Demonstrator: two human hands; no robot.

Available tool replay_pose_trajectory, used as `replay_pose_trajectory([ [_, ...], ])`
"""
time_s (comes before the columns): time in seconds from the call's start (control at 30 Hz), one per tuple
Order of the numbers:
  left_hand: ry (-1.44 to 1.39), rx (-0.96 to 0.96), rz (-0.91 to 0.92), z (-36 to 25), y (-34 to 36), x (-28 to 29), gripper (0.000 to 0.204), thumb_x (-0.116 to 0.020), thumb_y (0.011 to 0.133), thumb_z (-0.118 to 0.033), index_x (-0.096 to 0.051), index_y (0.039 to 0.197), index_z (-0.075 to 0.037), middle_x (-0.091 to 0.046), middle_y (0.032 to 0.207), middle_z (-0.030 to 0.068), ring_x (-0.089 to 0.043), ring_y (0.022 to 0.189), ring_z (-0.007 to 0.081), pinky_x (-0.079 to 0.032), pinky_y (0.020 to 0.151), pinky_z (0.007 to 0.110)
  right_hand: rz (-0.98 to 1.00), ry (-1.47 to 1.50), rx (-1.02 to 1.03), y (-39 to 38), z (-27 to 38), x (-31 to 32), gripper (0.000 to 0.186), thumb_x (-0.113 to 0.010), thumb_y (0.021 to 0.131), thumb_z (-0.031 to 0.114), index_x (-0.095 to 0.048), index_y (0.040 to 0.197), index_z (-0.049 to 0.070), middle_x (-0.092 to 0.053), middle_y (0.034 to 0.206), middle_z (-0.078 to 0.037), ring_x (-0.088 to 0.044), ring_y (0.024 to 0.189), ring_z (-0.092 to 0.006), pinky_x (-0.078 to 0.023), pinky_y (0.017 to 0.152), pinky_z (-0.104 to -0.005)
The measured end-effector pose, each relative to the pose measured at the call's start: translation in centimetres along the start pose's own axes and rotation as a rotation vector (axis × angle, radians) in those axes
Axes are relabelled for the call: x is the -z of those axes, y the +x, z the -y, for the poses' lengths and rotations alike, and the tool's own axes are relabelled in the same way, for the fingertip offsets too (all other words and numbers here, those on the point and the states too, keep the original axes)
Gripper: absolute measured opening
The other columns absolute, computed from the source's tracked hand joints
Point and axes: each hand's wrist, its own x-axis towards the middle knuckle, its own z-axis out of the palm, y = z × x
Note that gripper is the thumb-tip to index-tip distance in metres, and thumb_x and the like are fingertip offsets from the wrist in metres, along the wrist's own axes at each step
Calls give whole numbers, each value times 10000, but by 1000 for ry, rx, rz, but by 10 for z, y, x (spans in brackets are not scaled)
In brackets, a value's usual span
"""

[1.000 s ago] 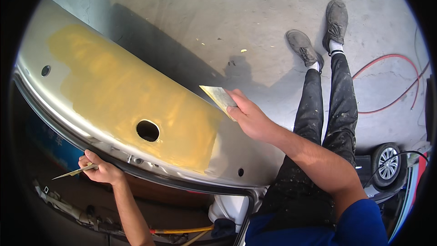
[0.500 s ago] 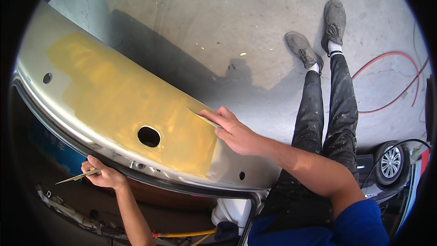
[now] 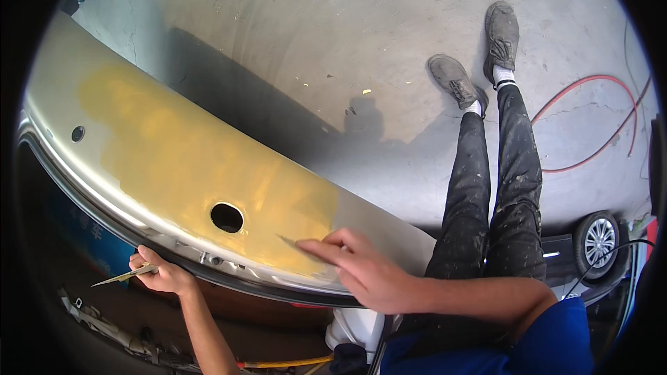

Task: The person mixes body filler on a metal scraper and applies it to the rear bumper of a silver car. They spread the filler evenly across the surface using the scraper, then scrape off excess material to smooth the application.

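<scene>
Right hand [image 3: 372, 276] lower, scraper [image 3: 287, 242] mostly hidden

My head carries this wide fisheye, the left of a pair; it looks steeply down over my fingers [image 3: 321, 249] and the curved panel [image 3: 187, 146], near enough that my forearms [image 3: 479, 296] show low, wide enough for my shoes [image 3: 501, 38] and the floor [image 3: 278, 42] beyond.

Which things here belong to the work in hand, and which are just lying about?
Part of the work:
right hand, holding a thin blade
left hand, holding a flat scraper
silver panel with yellow patch

Apparently just lying about:
red hose
yellow scraps
white container
</scene>
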Motion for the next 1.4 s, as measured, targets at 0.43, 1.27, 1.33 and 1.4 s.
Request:
replay_pose_trajectory([
  [0.43,-3,45,-10,-2,7,17,371,-543,955,-216,-339,681,-71,-350,671,-12,-336,649,113,-354,645,268,230,285,-234,100,-124,74,556,-307,864,26,-341,1414,95,-401,1186,-100,-450,1096,-239,-379,945,-336],
  [1.27,49,51,-9,0,7,15,353,-516,968,-220,-352,694,-68,-353,686,-6,-334,662,119,-365,665,280,210,274,-151,148,-109,37,536,-322,865,33,-376,1387,146,-405,1130,-123,-429,1087,-284,-375,962,-392],
  [1.33,55,47,-5,4,8,17,357,-517,967,-224,-345,694,-70,-353,682,-5,-339,659,119,-367,664,282,157,134,-86,142,-101,26,523,-328,867,34,-389,1373,149,-406,1095,-116,-424,1064,-277,-369,955,-388],
  [1.4,70,57,-8,7,5,14,362,-517,967,-226,-337,693,-72,-352,676,-5,-343,656,119,-368,662,284,163,144,-43,133,-92,27,509,-333,869,34,-401,1360,151,-408,1060,-109,-420,1042,-270,-363,948,-385],
])
